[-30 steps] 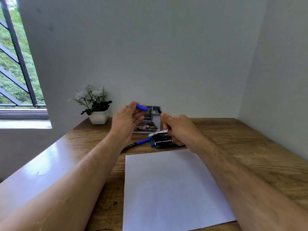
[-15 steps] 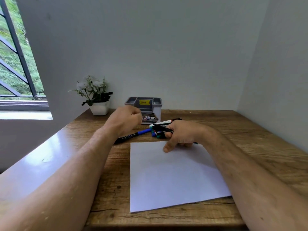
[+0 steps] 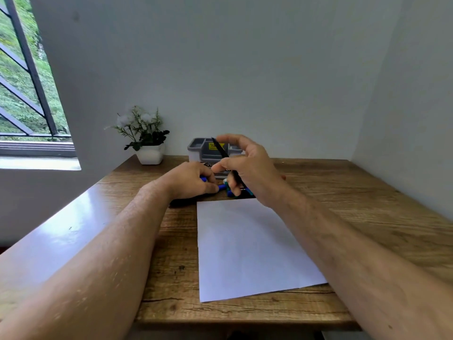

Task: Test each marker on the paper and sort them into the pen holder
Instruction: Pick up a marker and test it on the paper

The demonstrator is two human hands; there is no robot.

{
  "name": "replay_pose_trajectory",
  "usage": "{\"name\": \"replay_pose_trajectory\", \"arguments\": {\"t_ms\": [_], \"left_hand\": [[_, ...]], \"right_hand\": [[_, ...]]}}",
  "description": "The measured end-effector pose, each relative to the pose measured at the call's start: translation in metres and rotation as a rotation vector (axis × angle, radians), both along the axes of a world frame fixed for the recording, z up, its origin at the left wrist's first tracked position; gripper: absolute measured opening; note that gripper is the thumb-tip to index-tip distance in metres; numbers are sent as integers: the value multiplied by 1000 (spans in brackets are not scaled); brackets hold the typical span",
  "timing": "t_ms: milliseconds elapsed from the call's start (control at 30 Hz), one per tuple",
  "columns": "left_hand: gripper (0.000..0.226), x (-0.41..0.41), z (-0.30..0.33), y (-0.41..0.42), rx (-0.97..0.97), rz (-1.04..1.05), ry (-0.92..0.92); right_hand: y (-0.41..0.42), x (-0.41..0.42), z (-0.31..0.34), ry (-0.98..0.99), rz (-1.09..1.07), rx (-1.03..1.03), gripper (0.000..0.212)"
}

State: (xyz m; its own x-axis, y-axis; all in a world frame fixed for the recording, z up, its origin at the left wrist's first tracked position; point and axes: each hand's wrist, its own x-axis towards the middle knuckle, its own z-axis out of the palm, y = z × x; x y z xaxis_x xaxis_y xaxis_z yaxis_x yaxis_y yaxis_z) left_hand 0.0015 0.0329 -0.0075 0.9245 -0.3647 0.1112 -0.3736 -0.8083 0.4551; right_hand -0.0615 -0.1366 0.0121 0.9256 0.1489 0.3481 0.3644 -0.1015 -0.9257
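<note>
A white sheet of paper (image 3: 247, 246) lies on the wooden desk (image 3: 343, 217). Behind it several markers (image 3: 239, 190) lie in a heap, mostly hidden by my hands. My right hand (image 3: 247, 168) is raised above the heap and holds a thin black marker (image 3: 220, 149) that points up and back, in front of the grey pen holder (image 3: 203, 150). My left hand (image 3: 188, 180) rests on the desk beside the heap with its fingers curled round a blue cap (image 3: 203, 179).
A small white pot with flowers (image 3: 147, 138) stands at the back left of the desk. A barred window (image 3: 24, 94) is on the left. Walls close the desk in at the back and right.
My right hand has lifted off the top edge of the paper with the black marker. My left hand has sunk to the desk by the heap.
</note>
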Motion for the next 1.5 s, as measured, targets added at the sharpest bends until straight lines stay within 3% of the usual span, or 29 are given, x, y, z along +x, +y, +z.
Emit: {"name": "replay_pose_trajectory", "arguments": {"t_ms": [133, 367, 467, 567, 667, 767, 867, 1000, 1500], "left_hand": [[8, -1, 0, 1, 7, -22, -3], [9, -1, 2, 7, -44, -76, 36], [11, -1, 3, 7, -64, -74, 42], [18, 1, 2, 8, -33, -86, 48], [13, 2, 2, 6, 26, -81, 26], [32, 5, 1, 5, 62, -76, 3], [19, 9, -1, 6, 62, -58, 31], [14, 8, -1, 5, 34, -61, 34], [17, 5, 1, 0, 42, -50, 79]], "right_hand": [[0, -2, -14, 64, -13, 183, 32], [-6, -7, -24, 136, 70, 405, 27], [-5, -8, -27, 85, 81, 313, 16], [-1, -7, -30, 67, 84, 176, 35], [5, -9, -32, 82, 122, 50, 20], [10, -8, -34, 148, 143, 3, 16], [14, -7, -36, 172, 114, -121, 12], [19, -4, -38, 178, 54, -133, 18], [22, 4, -40, 8, -84, -382, 24]]}}
